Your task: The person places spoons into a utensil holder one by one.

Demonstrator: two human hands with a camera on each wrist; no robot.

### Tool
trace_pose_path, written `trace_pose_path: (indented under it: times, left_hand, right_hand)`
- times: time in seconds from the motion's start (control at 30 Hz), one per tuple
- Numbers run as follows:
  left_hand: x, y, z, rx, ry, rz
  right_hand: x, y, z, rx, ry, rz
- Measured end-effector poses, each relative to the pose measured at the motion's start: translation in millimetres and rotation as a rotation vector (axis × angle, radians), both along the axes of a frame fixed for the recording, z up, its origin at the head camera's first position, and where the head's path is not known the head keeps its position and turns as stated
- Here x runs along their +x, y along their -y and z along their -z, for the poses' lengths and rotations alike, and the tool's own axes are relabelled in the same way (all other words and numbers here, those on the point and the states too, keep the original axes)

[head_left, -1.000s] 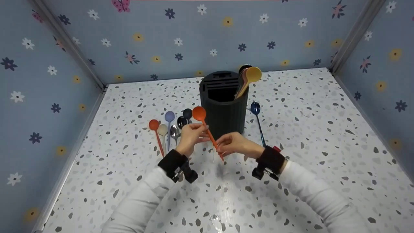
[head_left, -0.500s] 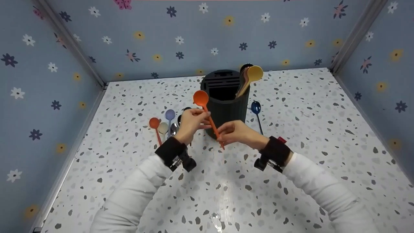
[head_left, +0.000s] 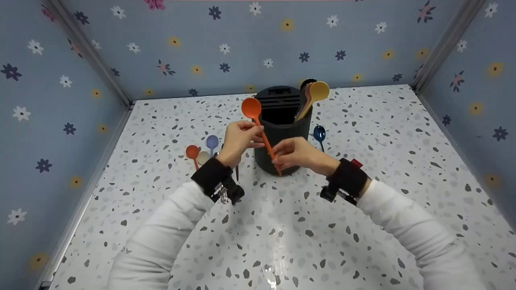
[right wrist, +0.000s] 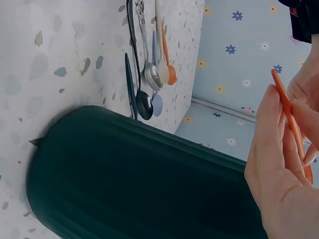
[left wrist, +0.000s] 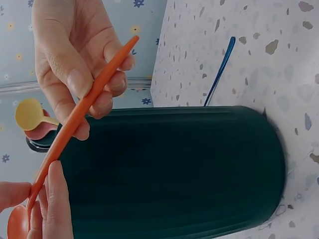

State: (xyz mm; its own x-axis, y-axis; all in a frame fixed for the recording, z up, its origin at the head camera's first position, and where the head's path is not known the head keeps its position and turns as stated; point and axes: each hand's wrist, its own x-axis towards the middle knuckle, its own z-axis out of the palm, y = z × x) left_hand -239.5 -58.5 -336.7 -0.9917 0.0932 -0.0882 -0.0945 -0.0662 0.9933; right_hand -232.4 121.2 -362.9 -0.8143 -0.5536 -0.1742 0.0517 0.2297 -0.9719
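Both hands hold one orange spoon [head_left: 251, 108], tilted with its bowl up and to the left, in front of a dark green utensil holder [head_left: 284, 139]. My left hand [head_left: 240, 141] pinches the handle just below the bowl. Lower down, near the handle's tip, the right hand [head_left: 296, 154] pinches it between thumb and fingers. In the left wrist view the orange handle [left wrist: 75, 117] runs across both hands. A yellow spoon [head_left: 319, 92] stands in the holder's right side with other spoons behind it. The holder's front compartment is dark inside.
Left of the holder lie several spoons, among them a red-orange spoon [head_left: 192, 152], a lilac spoon [head_left: 212, 141] and a silver spoon [right wrist: 152, 75], partly hidden by the left hand. A blue spoon [head_left: 319, 133] lies to the right. Flowered panels [head_left: 242, 40] surround the speckled table [head_left: 383, 161].
Both hands have moved away from the body and up with the orange spoon, bringing its bowl level with the holder's rim. The grip looks the same.
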Motion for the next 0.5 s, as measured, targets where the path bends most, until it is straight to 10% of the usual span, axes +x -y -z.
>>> trace_pose_path:
  times: [0.5]
  left_hand:
    - [-11.8, -4, -30.5, 0.004, -0.06, 0.001]
  right_hand:
    - [-11.0, -3, -35.1, 0.032, -0.064, 0.0]
